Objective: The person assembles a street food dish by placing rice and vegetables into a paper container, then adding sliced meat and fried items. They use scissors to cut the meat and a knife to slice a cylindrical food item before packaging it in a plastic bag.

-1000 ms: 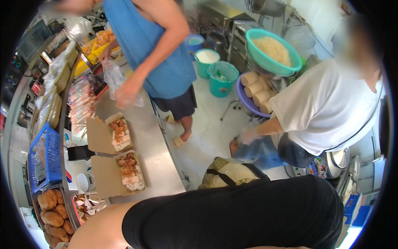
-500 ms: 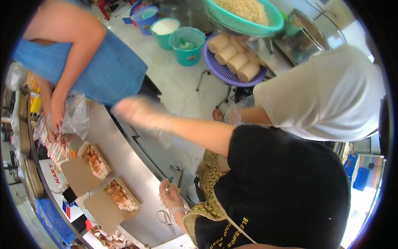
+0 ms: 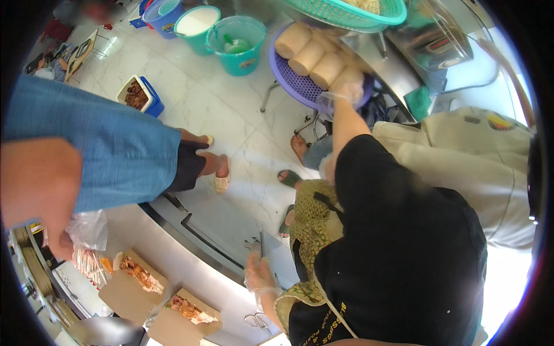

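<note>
My right arm stretches to a purple plastic basket (image 3: 288, 86) holding several pale tan, flat-ended cylinders that look like loaves (image 3: 307, 57). My right hand (image 3: 349, 91), in a clear glove, touches the nearest one; its fingers are too blurred to read. Over the front edge of the metal counter (image 3: 228, 288), my gloved left hand (image 3: 258, 274) is held with fingers apart and nothing in them. Scissors (image 3: 257, 322) lie on the counter near it. Farther left sit two opened cardboard boxes (image 3: 130, 300) filled with a pale and browned food (image 3: 141, 274).
A co-worker in a blue apron (image 3: 104, 144) stands at left beside a plastic bag (image 3: 89, 230). Another in beige clothing (image 3: 456, 155) is close at right. Teal buckets (image 3: 239, 60) and a bin of brown food (image 3: 137, 95) stand on the floor. A green basket (image 3: 346, 17) sits above.
My right hand has swung from over the counter's far end across to the purple basket. The view has shifted, and my left hand stays near the counter edge.
</note>
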{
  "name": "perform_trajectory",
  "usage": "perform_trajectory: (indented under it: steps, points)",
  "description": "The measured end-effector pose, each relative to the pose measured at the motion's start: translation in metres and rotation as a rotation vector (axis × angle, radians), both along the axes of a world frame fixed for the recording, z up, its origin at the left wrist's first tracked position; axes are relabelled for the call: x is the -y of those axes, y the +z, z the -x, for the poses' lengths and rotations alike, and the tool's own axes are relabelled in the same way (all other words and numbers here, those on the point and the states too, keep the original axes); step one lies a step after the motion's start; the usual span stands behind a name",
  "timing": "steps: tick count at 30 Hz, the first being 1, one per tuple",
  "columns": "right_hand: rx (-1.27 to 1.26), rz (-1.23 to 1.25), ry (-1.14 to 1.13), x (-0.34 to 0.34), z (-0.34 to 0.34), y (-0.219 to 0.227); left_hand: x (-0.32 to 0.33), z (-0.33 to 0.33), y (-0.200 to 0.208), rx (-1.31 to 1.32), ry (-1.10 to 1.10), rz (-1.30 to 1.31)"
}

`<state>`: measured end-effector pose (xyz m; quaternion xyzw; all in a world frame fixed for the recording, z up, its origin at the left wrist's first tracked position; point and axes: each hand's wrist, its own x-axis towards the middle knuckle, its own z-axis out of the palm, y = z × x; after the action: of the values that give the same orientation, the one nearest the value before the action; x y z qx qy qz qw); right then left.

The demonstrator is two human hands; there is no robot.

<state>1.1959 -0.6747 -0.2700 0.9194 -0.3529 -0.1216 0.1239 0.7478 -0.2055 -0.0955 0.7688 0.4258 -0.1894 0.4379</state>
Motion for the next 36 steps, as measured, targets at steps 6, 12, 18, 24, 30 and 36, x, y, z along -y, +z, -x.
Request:
perform_trajectory:
  steps: [6, 12, 18, 24, 30, 36]
  points:
    - [0.310, -0.335, -0.251, 0.075, 0.020, -0.025, -0.015, -0.023, -0.024, -0.227, -0.187, -0.009]
    - [0.212, -0.218, -0.041, 0.107, 0.006, -0.008, -0.028, -0.047, -0.025, -0.052, -0.326, -0.078]
    - [-0.098, -0.142, 0.293, 0.119, 0.014, 0.019, -0.011, -0.082, -0.048, -0.058, -0.273, 0.254]
    - [0.173, -0.575, -0.024, 0.096, 0.011, 0.064, 0.078, -0.203, -0.125, 0.268, -0.607, 0.542]
    - [-0.045, -0.292, 0.276, 0.112, 0.009, 0.055, 0.216, -0.367, -0.174, 0.158, -0.377, 0.686]
    - [0.317, -0.005, 0.257, 0.103, 0.031, 0.030, 0.253, -0.408, -0.147, -0.133, -0.724, 0.332]
